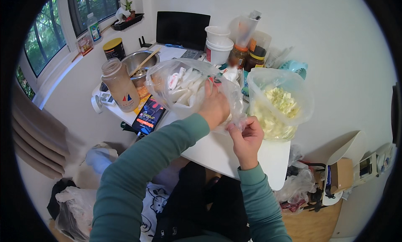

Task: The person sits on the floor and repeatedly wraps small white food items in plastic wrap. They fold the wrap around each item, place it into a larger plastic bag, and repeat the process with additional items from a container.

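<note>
A large clear plastic bag (158, 75) lies open on the white table (213, 151), filled with crumpled whitish plastic bags (188, 91). My left hand (216, 107) reaches into its mouth, with fingers stretched over the contents. Whether those fingers grip anything is hidden. Beside it, my right hand (249, 136) pinches the near edge of the clear bag between thumb and fingers. Just right of my hands stands a translucent plastic bag (257, 81) of chopped pale yellow-green leaves, probably cabbage (281, 100).
A plastic bottle (117, 81), a steel bowl (128, 58) with chopsticks (147, 59) and a lit phone (148, 116) stand or lie left. Behind are a laptop (183, 30), white tubs (218, 52) and jars (254, 59). Chair (348, 147) and bags (298, 185) are at floor right.
</note>
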Available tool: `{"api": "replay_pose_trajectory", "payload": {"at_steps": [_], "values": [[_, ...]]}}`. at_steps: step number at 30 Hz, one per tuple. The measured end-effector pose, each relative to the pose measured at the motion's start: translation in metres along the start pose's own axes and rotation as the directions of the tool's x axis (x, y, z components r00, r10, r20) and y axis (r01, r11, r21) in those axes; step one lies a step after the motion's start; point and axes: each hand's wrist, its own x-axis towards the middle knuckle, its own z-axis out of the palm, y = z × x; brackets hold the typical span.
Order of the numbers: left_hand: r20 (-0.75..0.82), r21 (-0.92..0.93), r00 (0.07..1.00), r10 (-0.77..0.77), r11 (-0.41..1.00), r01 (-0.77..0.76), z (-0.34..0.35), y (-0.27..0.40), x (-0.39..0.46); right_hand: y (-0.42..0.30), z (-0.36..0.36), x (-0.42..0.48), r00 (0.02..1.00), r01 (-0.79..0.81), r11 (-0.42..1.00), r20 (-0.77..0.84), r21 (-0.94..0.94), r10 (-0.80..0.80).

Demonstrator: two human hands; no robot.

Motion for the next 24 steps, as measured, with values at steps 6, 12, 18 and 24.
{"api": "replay_pose_trajectory", "payload": {"at_steps": [6, 12, 18, 24], "values": [[0.224, -0.38, 0.974, 0.031, 0.923, 0.058, 0.006, -0.026, 0.007, -0.017, 0.012, -0.01, 0.999, -0.031, 0.999, -0.011, 0.024, 0.032], [0.463, -0.116, 0.862, 0.205, 0.979, -0.171, 0.024, -0.045, 0.024, -0.014, 0.016, -0.003, 0.993, -0.104, 0.985, -0.046, 0.14, 0.112], [0.363, -0.44, 0.921, 0.145, 0.897, 0.032, -0.043, -0.06, 0.036, -0.008, 0.005, 0.001, 0.954, -0.231, 0.973, -0.195, 0.008, 0.228], [-0.335, -0.599, 0.94, -0.06, 0.784, -0.163, -0.194, 0.017, -0.111, -0.017, -0.038, -0.017, 0.972, -0.068, 0.968, -0.237, -0.241, 0.009]]}}
